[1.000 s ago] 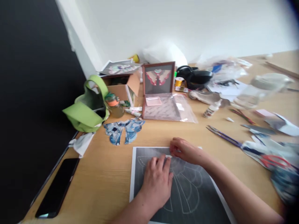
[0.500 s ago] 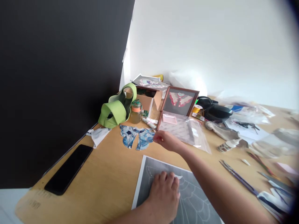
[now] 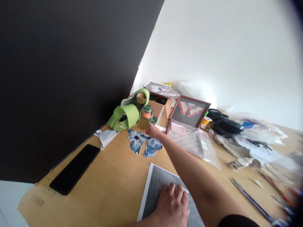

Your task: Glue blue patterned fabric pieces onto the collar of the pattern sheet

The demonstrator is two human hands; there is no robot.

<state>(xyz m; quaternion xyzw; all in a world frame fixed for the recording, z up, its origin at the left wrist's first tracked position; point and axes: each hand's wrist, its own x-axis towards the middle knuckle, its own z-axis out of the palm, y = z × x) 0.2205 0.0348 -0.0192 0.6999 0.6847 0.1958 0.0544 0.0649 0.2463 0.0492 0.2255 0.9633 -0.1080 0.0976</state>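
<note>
My left hand (image 3: 172, 201) rests palm down on a grey printed sheet (image 3: 158, 176) with white line drawing, fingers bent and slightly apart. Its fingertips press on the sheet. My right hand (image 3: 153, 131) is stretched far out, just behind a blue patterned fabric collar piece (image 3: 151, 146) that lies flat. The fingers look drawn together and point down beside a small jar (image 3: 145, 118) with an orange band. White tubes or strips (image 3: 161, 127) are partly covered by this hand, and whether it holds one is hidden.
A black phone (image 3: 75, 168) and white cloth (image 3: 107, 138) lie left, by a green strap (image 3: 125, 115). Behind are a cardboard box (image 3: 157, 108) and a frame (image 3: 190, 112) with a red-and-cream collar. A glue bottle (image 3: 239, 163), scissors and tweezers (image 3: 251, 198) lie right.
My right hand has moved from the collar piece's right edge to behind it, near the jar. My left hand stays on the sheet. The view has tilted a little.
</note>
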